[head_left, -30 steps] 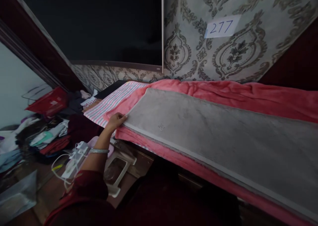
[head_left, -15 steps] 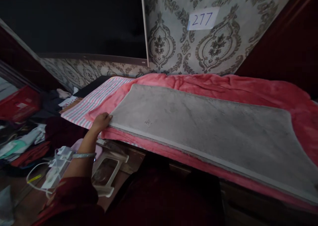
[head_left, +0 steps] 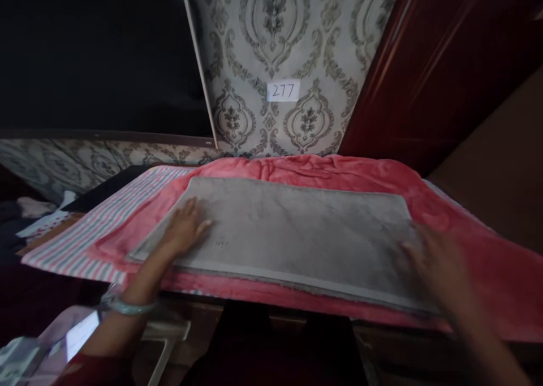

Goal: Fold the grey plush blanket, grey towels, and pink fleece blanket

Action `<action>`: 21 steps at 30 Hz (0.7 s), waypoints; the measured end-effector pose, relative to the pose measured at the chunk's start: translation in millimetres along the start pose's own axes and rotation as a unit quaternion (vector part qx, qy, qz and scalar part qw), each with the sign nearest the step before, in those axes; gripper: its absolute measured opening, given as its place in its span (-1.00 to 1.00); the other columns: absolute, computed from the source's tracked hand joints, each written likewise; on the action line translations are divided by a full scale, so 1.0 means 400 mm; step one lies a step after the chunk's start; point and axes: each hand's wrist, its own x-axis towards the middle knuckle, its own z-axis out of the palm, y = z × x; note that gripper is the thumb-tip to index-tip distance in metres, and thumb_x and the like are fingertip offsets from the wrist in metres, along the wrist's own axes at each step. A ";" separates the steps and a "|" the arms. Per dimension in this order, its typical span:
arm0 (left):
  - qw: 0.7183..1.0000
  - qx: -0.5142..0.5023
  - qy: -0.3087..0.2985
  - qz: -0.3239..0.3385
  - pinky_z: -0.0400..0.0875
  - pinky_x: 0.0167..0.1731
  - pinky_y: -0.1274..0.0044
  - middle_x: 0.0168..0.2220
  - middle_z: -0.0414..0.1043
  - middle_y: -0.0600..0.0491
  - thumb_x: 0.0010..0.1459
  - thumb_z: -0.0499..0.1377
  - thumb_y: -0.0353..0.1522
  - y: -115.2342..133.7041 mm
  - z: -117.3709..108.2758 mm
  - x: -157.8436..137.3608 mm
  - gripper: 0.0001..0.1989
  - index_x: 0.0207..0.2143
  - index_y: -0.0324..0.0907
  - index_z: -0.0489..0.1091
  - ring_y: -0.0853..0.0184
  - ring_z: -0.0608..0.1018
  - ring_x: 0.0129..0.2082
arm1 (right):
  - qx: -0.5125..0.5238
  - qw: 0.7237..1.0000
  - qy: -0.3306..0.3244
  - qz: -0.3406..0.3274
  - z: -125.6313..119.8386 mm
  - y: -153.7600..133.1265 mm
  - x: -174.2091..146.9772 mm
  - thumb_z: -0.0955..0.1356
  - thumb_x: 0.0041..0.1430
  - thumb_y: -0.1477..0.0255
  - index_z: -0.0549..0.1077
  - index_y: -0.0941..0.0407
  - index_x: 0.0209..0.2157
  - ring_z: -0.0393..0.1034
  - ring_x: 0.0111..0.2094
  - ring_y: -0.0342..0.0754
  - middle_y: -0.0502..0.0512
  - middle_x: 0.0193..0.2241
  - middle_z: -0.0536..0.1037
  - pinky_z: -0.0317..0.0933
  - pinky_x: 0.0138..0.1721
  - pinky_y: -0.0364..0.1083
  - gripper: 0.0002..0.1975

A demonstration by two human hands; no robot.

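A long grey mat with a pale binding along its near edge lies flat on a pink plush blanket. My left hand, a bracelet on its wrist, is over the mat's left end with fingers stretched out and thumb apart. At the mat's right end is my right hand, blurred by motion, its thumb held away from the fingers. Neither hand grips anything. Whether the right palm touches the mat I cannot tell.
A striped cloth sticks out under the blanket at the left. Behind are a dark TV screen and a paper marked 277 on patterned wallpaper. A lit phone and a pale plastic frame are at lower left.
My left hand has let go of the mat's near left corner and moved inward over it. My right hand has come into view. The view has swung right.
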 end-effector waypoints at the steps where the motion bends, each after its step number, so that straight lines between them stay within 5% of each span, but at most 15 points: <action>1: 0.999 -0.008 -0.008 0.042 0.03 0.34 0.13 0.45 -0.05 -0.23 0.32 -0.02 -0.14 0.037 0.008 0.016 -0.31 0.41 -0.27 0.06 0.01 0.03 0.45 | 0.025 0.999 -0.008 -0.023 0.015 -0.061 0.031 0.06 0.42 0.08 0.12 0.14 0.40 0.17 0.28 0.26 0.42 0.24 0.31 0.14 0.21 0.27 -0.33; 4: 0.994 -0.017 -0.042 0.096 -0.06 0.33 0.00 0.48 -0.14 -0.13 0.32 0.00 -0.07 0.103 0.046 0.032 -0.30 0.43 -0.10 0.02 -0.04 -0.06 0.46 | 0.049 0.988 -0.115 -0.087 0.069 -0.220 0.075 0.10 0.41 0.05 0.18 -0.03 0.39 -0.04 0.39 0.30 0.20 0.39 0.14 0.08 0.24 0.35 -0.38; 7: 0.995 -0.008 -0.070 0.074 -0.05 0.31 -0.07 0.48 -0.17 -0.11 0.33 0.01 -0.06 0.106 0.090 0.019 -0.30 0.44 -0.06 0.02 -0.08 -0.07 0.46 | 0.062 0.961 -0.242 -0.117 0.118 -0.288 0.050 0.12 0.40 0.03 0.15 -0.14 0.39 -0.08 0.41 0.26 0.08 0.42 0.06 0.02 0.26 0.39 -0.40; 16: 0.995 -0.013 -0.052 0.086 -0.03 0.30 -0.05 0.48 -0.15 -0.09 0.34 -0.01 0.00 0.076 0.122 0.002 -0.30 0.44 0.00 0.00 -0.08 -0.06 0.46 | 0.077 0.948 -0.291 -0.104 0.139 -0.273 0.017 0.14 0.40 0.04 0.09 -0.18 0.41 -0.17 0.43 0.23 0.03 0.44 -0.04 -0.08 0.31 0.42 -0.40; 21: 0.993 -0.036 -0.072 0.086 0.15 0.26 0.07 0.42 0.07 -0.18 0.33 0.00 -0.02 0.105 0.057 0.041 -0.34 0.38 -0.08 0.18 -0.07 0.18 0.38 | 0.098 0.935 -0.319 -0.120 0.146 -0.249 0.094 0.15 0.39 0.08 0.30 -0.04 0.33 0.13 0.34 0.19 0.15 0.34 0.25 0.09 0.28 0.28 -0.42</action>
